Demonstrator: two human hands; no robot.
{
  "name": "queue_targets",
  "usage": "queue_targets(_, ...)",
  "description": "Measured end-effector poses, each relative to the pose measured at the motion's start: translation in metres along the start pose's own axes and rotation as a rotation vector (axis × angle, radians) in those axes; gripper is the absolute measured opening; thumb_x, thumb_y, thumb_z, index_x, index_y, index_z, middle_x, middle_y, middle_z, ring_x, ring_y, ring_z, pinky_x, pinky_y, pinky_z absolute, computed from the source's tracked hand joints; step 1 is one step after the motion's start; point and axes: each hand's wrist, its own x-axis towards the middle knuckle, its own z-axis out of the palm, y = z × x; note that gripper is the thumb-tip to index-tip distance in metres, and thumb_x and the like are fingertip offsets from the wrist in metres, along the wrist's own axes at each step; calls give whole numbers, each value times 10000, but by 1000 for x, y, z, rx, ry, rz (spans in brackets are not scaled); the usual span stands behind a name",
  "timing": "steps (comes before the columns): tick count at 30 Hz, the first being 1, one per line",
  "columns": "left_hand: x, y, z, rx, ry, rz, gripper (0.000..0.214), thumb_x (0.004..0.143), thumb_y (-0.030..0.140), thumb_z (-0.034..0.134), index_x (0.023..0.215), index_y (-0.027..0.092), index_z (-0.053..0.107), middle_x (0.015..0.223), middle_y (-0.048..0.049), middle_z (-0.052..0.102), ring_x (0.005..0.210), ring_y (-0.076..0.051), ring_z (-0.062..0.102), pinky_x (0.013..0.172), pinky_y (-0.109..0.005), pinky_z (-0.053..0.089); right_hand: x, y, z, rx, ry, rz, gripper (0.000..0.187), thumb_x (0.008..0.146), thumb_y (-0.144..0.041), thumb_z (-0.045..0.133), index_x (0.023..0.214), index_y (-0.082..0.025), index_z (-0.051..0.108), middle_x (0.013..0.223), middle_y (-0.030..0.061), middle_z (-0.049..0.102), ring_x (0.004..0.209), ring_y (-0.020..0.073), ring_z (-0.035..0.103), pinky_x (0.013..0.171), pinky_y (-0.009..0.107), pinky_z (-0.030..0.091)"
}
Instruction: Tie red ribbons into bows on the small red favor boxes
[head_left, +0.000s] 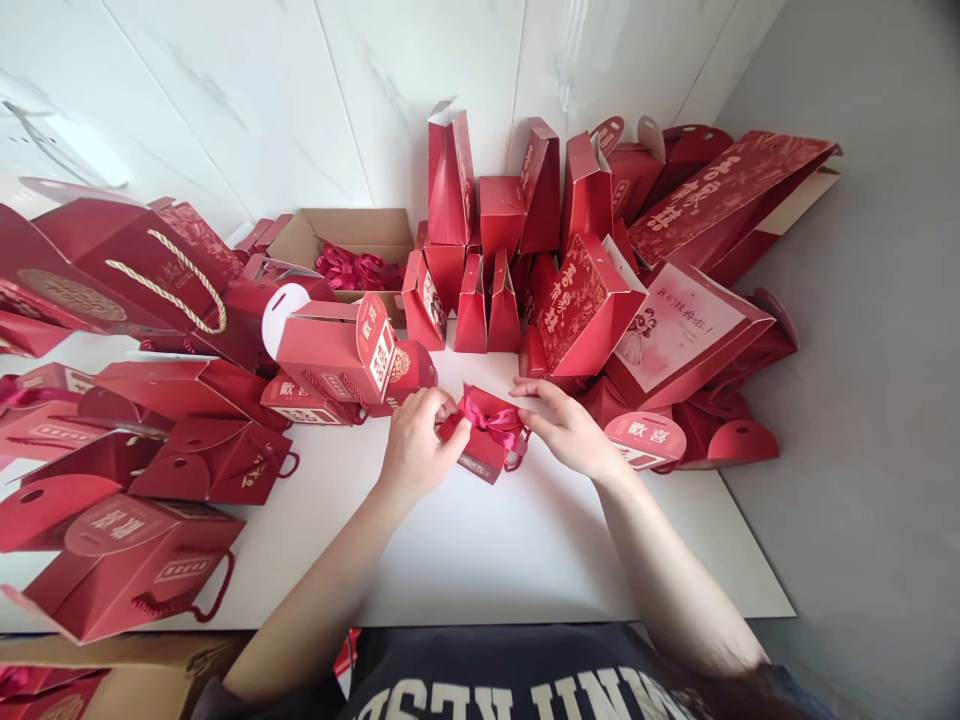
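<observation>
A small red gift box [480, 462] lies tilted on the white table in front of me, with a dark pink ribbon bow [491, 420] tied over its top. My left hand [421, 440] grips the box's left side, its thumb resting near the bow's left loop. On the other side is my right hand [564, 428], fingers stretched out and apart, the fingertips at the box's right edge and upper corner. Whether those fingertips press on the box is hard to tell. A red cord handle [516, 460] shows at the box's right side.
Red boxes with cord handles [154, 565] crowd the left. Behind stands a cardboard box [300, 240] holding dark pink ribbons [356, 268]. Several upright red boxes [471, 310] line the wall. A large slanted red bag [720, 190] stands at right. The white table [540, 560] ends near my body.
</observation>
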Motion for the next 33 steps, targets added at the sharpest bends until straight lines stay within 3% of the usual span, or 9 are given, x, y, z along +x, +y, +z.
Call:
queue_targets(1,1,0,0,-16,7,-8,40,814,192,601,831,207,569,802,-9,565,782,-182,534,760,-337,430,0,-1,-1,6,-7,-27,254,855,-216,554,1096,-254,626,1370,93,570,1308,273,506,1102,500,354)
queue_targets(4,2,2,0,-50,20,50,216,803,278,685,1015,238,674,1021,-56,580,967,-216,555,890,-377,444,-1,-4,0,-15,15,-133,292,902,-208,507,1170,-270,605,1445,85,484,1385,251,408,1143,483,300)
queue_targets(7,0,5,-7,-136,-59,203,122,836,246,660,926,273,739,1108,-56,579,1067,-222,540,984,-396,417,-2,-7,3,-37,6,-198,269,917,-190,484,1124,-264,638,1428,79,484,1386,237,396,1154,462,284)
queue_targets(10,-2,3,-17,-303,-229,301,217,866,140,563,850,263,741,1086,-40,614,1015,-192,563,949,-363,442,-2,-7,4,-19,-38,-191,254,942,-213,462,1093,-256,661,1405,82,491,1371,225,418,1139,437,307)
queue_targets(15,3,-6,-27,-332,-177,16,211,861,181,564,1045,229,655,925,-21,583,843,-151,549,768,-281,455,0,-6,0,37,-104,-163,167,943,-317,529,969,-237,672,1354,92,534,1356,232,436,1124,427,309)
queue_targets(20,12,-10,-28,-296,-389,-165,288,823,311,635,1106,265,618,709,51,397,663,-114,436,647,-243,384,5,-2,-2,119,-183,-132,195,885,-389,634,799,-215,622,1376,93,527,1351,251,442,1129,448,284)
queue_targets(28,22,-10,-30,-395,-581,-181,190,791,370,674,847,212,585,602,76,254,562,-94,326,555,-219,308,10,13,2,209,-254,-180,157,863,-385,676,876,-228,682,1403,93,517,1357,246,440,1133,426,280)
queue_targets(30,20,-11,-27,-397,-534,-146,213,761,369,709,826,209,586,686,51,380,649,-111,437,597,-231,383,9,15,3,274,-238,-181,162,858,-381,684,853,-222,659,1390,97,531,1347,246,455,1119,419,303)
queue_targets(33,17,-12,-22,-416,-444,-89,210,732,343,740,823,205,610,1005,-31,503,974,-189,553,731,-274,489,9,15,4,333,-228,-182,179,852,-370,696,808,-216,615,1381,94,543,1339,242,465,1103,411,324)
